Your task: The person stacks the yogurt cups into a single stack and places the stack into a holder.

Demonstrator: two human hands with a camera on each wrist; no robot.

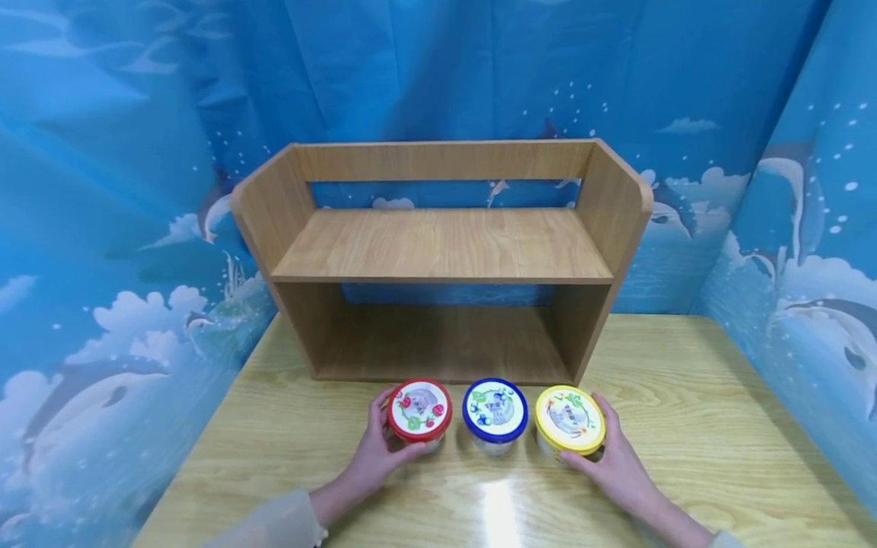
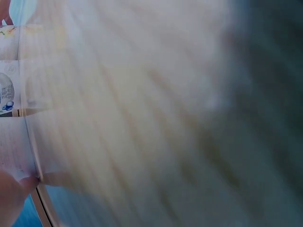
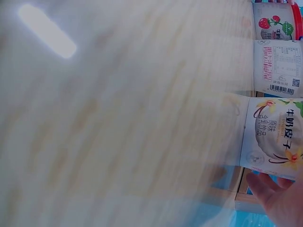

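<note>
Three round tubs with coloured lids stand in a row on the table. My left hand grips the red-lidded tub at the left, fingers along its far side and thumb at the near side. In the middle, the blue-lidded tub stands untouched between the hands. My right hand holds the yellow-lidded tub at the right, thumb across its front. In the right wrist view the yellow-lidded tub's printed wall shows, with fingers at its side.
Right behind the tubs stands a two-tier wooden shelf with raised sides. The light wood table extends to both sides and reflects a lamp. A blue curtain with dolphins hangs behind and at both sides.
</note>
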